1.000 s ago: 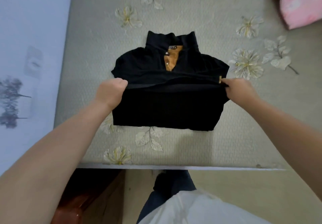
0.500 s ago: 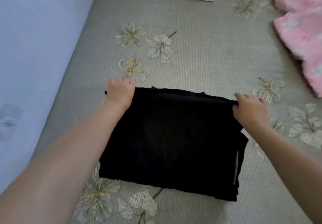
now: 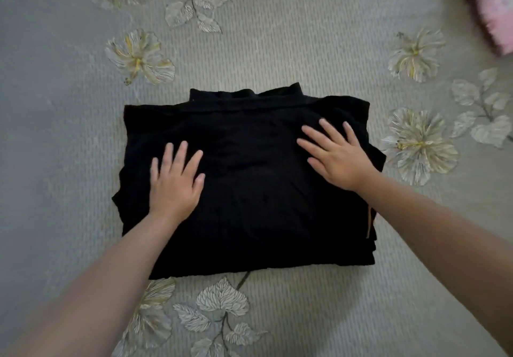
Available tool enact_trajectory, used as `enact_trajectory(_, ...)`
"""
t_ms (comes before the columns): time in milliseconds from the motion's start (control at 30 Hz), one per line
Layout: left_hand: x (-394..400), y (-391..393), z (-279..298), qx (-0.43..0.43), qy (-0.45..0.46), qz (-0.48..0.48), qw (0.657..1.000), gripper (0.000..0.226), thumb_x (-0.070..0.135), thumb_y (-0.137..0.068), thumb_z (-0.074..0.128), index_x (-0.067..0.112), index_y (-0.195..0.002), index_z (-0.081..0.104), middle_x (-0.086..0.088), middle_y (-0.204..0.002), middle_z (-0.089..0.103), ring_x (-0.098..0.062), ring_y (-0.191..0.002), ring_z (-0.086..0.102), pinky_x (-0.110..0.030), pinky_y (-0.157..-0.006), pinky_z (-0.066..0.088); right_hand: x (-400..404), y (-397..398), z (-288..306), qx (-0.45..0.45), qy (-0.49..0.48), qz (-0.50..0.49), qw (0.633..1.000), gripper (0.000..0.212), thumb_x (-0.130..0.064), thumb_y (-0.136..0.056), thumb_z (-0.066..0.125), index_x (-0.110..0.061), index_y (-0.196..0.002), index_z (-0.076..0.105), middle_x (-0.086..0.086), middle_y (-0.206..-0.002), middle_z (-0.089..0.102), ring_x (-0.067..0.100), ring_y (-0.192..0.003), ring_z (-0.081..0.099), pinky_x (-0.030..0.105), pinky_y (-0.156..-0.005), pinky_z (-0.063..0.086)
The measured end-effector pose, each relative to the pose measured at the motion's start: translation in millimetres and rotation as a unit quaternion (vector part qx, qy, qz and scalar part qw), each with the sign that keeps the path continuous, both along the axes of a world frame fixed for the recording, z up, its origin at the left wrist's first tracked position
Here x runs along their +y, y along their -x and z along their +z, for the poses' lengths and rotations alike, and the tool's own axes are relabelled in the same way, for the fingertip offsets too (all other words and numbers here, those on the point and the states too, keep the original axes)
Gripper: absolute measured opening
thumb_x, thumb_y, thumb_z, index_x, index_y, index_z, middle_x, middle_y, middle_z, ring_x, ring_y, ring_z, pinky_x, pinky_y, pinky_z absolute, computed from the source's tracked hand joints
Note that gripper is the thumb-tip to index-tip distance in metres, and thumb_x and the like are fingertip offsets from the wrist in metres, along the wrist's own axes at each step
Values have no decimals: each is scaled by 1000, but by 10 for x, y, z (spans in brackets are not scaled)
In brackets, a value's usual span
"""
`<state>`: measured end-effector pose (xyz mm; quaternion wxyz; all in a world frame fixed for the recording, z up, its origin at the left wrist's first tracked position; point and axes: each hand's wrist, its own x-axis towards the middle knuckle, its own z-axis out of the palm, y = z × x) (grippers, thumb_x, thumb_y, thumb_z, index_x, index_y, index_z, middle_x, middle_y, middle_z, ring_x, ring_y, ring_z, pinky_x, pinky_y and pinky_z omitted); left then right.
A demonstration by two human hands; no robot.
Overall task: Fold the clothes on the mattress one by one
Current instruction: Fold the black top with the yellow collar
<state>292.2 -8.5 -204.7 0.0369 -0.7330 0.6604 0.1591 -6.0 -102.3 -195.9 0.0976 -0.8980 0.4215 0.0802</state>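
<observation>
A black shirt [image 3: 249, 198] lies folded into a rough rectangle in the middle of the grey mattress [image 3: 305, 37], which has a flower print. Its collar peeks out along the far edge, and a thin tan strip shows at its right side. My left hand [image 3: 175, 181] lies flat on the shirt's left half, fingers straight and spread. On the shirt's right half my right hand [image 3: 336, 154] presses flat with spread fingers. Neither hand grips any cloth.
A fluffy pink garment [image 3: 497, 4] lies at the mattress's far right corner, partly cut off by the frame edge. Bare mattress surrounds the folded shirt on all sides.
Both hands carried the shirt's lower edge up over the collar, let go of it, and now lie flat on the folded shirt. The orange placket is covered. The camera has moved closer.
</observation>
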Motion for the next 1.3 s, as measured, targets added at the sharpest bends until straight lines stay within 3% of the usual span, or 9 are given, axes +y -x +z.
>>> enact_trajectory(133,-4,20,-10,-12,-29,39,999,53,32,-94,42,20,-143,27,-16,-153,12,-31,-142,5,-47,-113,5,-209,98,-99,1,-32,-185,982,48,-37,-97,37,-27,-142,29,3,-154,19,25,-143,12,52,-112,4)
enact_trajectory(267,-105,187,222,10,-8,10,1000,52,18,-91,50,6,-139,34,-21,-149,23,-34,-139,15,-49,-110,16,-97,144,-63,-44,-58,-326,943,53,-35,-95,40,-15,-143,28,8,-155,12,26,-143,3,51,-112,4)
enact_trajectory(467,-576,1020,412,42,9,-189,981,47,4,-89,46,7,-136,40,-18,-143,36,-33,-129,36,-43,-103,31,1080,289,217,-96,-67,-537,836,70,-38,-81,62,-6,-136,35,13,-140,37,30,-131,32,50,-105,25)
enact_trajectory(600,-906,1730,412,36,5,-323,946,62,0,-87,44,25,-142,30,-9,-146,34,-35,-101,56,-39,-77,42,1515,206,209,-118,-103,-595,789,61,-40,-84,59,-6,-131,41,10,-120,54,26,-113,48,41,-97,31)
enact_trajectory(767,-1296,2363,238,-64,-74,-406,908,69,6,-86,44,31,-145,18,5,-155,6,-30,-115,51,-37,-73,42,1458,208,89,-123,-130,-597,782,22,-37,-87,54,-16,-93,51,-6,-79,51,13,-75,49,27,-76,20)
enact_trajectory(933,-1468,2507,262,-61,-107,-434,893,47,7,-83,49,23,-127,48,-5,-137,35,-34,-110,50,-44,-83,41,1419,432,58,-183,-175,-575,778,19,-30,-89,54,-17,-77,47,-6,-74,46,15,-69,48,27,-73,24)
enact_trajectory(1133,-1460,2676,456,-5,-36,-362,931,26,6,-87,43,6,-111,52,-15,-113,51,-35,-103,49,-42,-77,38,1152,1143,178,-127,-99,-586,794,13,-22,-88,54,-11,-90,60,4,-90,53,27,-89,56,32,-79,22)
enact_trajectory(1233,-1510,2739,683,57,43,-350,934,28,3,-86,46,3,-113,53,-17,-112,52,-34,-103,48,-39,-78,37,859,1469,376,-89,-16,-571,816,21,-19,-87,53,-9,-105,60,11,-109,57,31,-97,54,35,-85,20)
enact_trajectory(1300,-1574,2686,877,103,65,-329,937,28,4,-86,49,2,-113,54,-17,-113,52,-32,-106,47,-32,-85,35,678,1558,589,-89,45,-538,837,19,-17,-87,52,-8,-101,60,12,-105,61,31,-96,55,34,-81,18)
